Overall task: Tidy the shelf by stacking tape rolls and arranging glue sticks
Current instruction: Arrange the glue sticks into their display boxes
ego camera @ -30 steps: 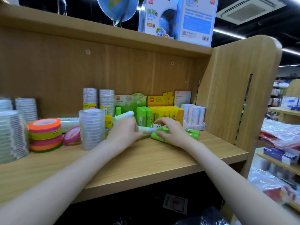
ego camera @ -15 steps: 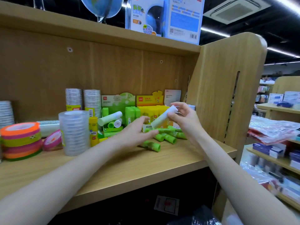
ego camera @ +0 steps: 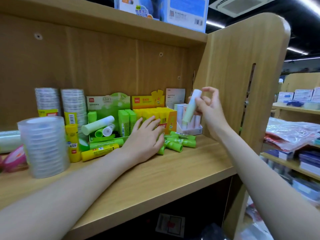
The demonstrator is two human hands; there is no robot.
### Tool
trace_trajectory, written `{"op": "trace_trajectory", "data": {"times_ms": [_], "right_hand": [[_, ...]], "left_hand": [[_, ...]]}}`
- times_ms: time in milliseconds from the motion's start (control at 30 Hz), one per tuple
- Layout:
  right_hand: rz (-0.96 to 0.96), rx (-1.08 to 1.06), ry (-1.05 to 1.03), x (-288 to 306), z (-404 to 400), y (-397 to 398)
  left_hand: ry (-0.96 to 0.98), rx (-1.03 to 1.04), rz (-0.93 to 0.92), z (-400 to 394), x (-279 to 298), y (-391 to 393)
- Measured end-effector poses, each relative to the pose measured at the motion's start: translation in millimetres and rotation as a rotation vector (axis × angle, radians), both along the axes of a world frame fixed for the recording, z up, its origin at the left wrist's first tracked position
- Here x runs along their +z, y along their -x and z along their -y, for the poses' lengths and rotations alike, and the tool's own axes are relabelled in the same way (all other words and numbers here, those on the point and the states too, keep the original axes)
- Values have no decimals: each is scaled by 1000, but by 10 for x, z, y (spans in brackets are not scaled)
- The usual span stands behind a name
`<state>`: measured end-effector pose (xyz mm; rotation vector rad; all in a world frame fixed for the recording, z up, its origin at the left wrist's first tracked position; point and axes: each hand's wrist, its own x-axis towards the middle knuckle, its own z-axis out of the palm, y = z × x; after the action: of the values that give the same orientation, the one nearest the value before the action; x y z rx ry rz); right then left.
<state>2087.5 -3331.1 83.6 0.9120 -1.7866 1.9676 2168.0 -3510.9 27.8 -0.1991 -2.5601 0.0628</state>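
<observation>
Holding a pale green glue stick (ego camera: pixel 190 106) with a white cap, our right hand (ego camera: pixel 207 110) pinches the smooth cylinder near upright above the white display box (ego camera: pixel 189 129) of pastel sticks at the shelf's right end. Our left hand (ego camera: pixel 145 135) lies flat, fingers straight, grasping nothing, its fingertips at the loose green glue sticks (ego camera: pixel 180 141), short round tubes lying on their sides on the wood-grain shelf (ego camera: pixel 155 179).

Behind them we list:
- a yellow carton (ego camera: pixel 166 116) packed with upright yellow sticks;
- a green carton (ego camera: pixel 107 108) with square-edged green sticks standing and larger pale tubes tipped across its front;
- a yellow stick (ego camera: pixel 99 151) lying flat in front, and another yellow stick (ego camera: pixel 72 142) standing upright beside it.

To the left we list:
- a tall stack of clear tape rolls (ego camera: pixel 44 146), glossy and ridged, at the shelf's front;
- two further clear tape stacks (ego camera: pixel 60 103) against the back panel;
- a pink tape roll (ego camera: pixel 14 159) leaning at the far left edge.

Above, printed cardboard boxes (ego camera: pixel 173 9) sit on the upper board.
</observation>
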Motion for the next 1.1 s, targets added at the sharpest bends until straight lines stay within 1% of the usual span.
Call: {"op": "trace_trajectory", "data": {"times_ms": [67, 100, 167, 233, 400, 567, 667, 767, 833, 933, 1000, 1100], "right_hand": [[56, -24, -3, 85, 33, 68], [41, -83, -69, 115, 56, 110], [-58, -234, -272, 154, 106, 183], [-127, -332, -421, 217, 158, 234], [-82, -273, -629, 420, 240, 354], [-184, -453, -878, 575, 321, 473], [-285, -489, -963, 574, 420, 565], [-282, -414, -983, 462, 491, 669], [-295, -407, -986, 385, 508, 730], [-395, -437, -982, 321, 493, 826], [-464, -459, -1032, 300, 472, 884], [-488, -445, -1078, 258, 439, 947]], "left_hand": [[7, -9, -36, 15, -3, 36], [2, -15, -40, 16, -4, 44], [-10, -19, -35, 11, -9, 44], [-22, -20, -34, 13, -14, 40], [-46, -19, -20, 13, -15, 37], [-76, -51, -44, 32, -43, 63], [-89, -55, -35, 32, -33, 61], [-85, -49, -22, 33, -32, 60], [-87, -53, -24, 38, -31, 59], [-92, -61, -18, 47, -31, 62], [-88, -60, -8, 50, -28, 61], [-77, -68, -21, 49, -22, 64]]}}
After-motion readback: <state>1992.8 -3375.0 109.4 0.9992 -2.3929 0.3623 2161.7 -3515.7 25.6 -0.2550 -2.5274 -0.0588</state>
